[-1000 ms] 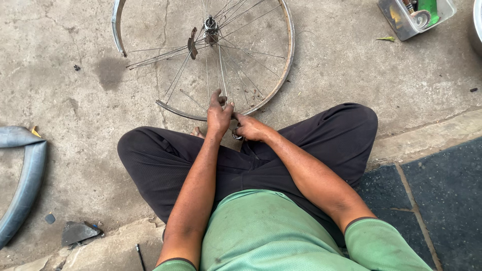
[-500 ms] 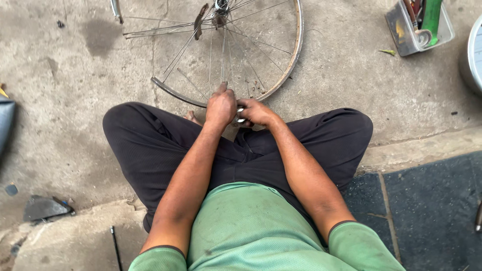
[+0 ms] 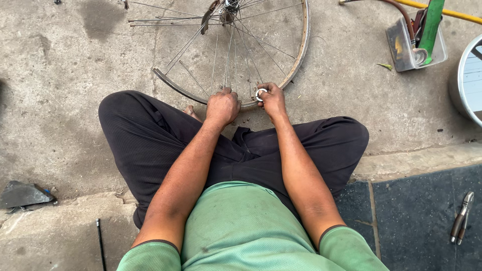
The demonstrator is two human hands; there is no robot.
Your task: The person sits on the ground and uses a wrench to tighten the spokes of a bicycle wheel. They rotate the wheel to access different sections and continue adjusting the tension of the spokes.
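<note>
Now we sit on the concrete floor (image 3: 60, 75) with the bicycle wheel (image 3: 236, 55) lying before our knees. Our left hand (image 3: 222, 106) closes on its rim; our right hand (image 3: 271, 99) pinches a small round spoke tool (image 3: 260, 94). It may slip off the spoke, we think.

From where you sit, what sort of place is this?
Likely an open-air bicycle repair spot on a concrete floor: a bare spoked wheel lies at the hands, pliers to one side, and a small box of tools nearby.
</note>
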